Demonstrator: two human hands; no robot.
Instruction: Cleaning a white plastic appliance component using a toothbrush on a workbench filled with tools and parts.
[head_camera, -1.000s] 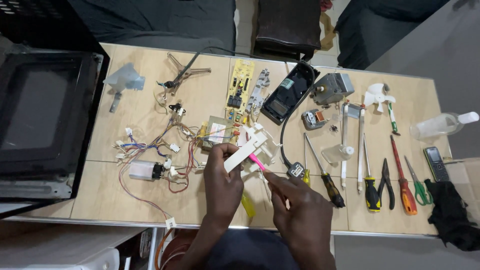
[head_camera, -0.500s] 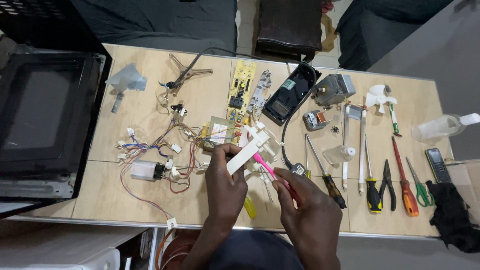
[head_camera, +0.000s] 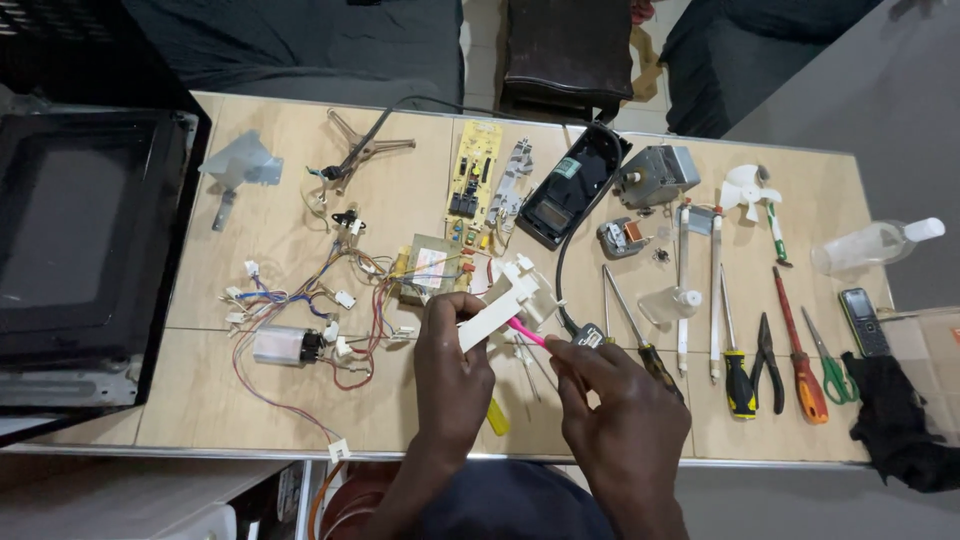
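At the near edge of the wooden surface (head_camera: 250, 400), both bare hands meet over scattered parts. The left hand (head_camera: 452, 370) has its fingers clamped on a white plastic part (head_camera: 505, 305), held tilted just above the surface, its upper end near a small transformer with a yellow label (head_camera: 428, 268). The right hand (head_camera: 620, 400) pinches a thin pink tool (head_camera: 527, 332) between thumb and fingertips; the tool's tip touches the underside of the white part. A yellow handle (head_camera: 497, 417) lies on the surface just under the left hand.

Left of the hands lies a tangle of coloured wires (head_camera: 320, 300) with white connectors, and a silver capacitor (head_camera: 278, 344) sits among them. A black microwave oven (head_camera: 80, 250) stands at the left end. Farther back lie a yellow circuit board (head_camera: 473, 182), a black casing (head_camera: 575, 185) and a grey motor (head_camera: 655, 176). Right of the hands, well apart from them, tools lie in a row: a black-handled screwdriver (head_camera: 640, 335), a yellow and black screwdriver (head_camera: 735, 365), black pliers (head_camera: 768, 360), an orange screwdriver (head_camera: 800, 365) and green scissors (head_camera: 826, 362). A white fan blade (head_camera: 745, 187), a clear bottle (head_camera: 870, 245), a dark phone (head_camera: 862, 320) and a black cloth (head_camera: 900, 420) sit at the far right.
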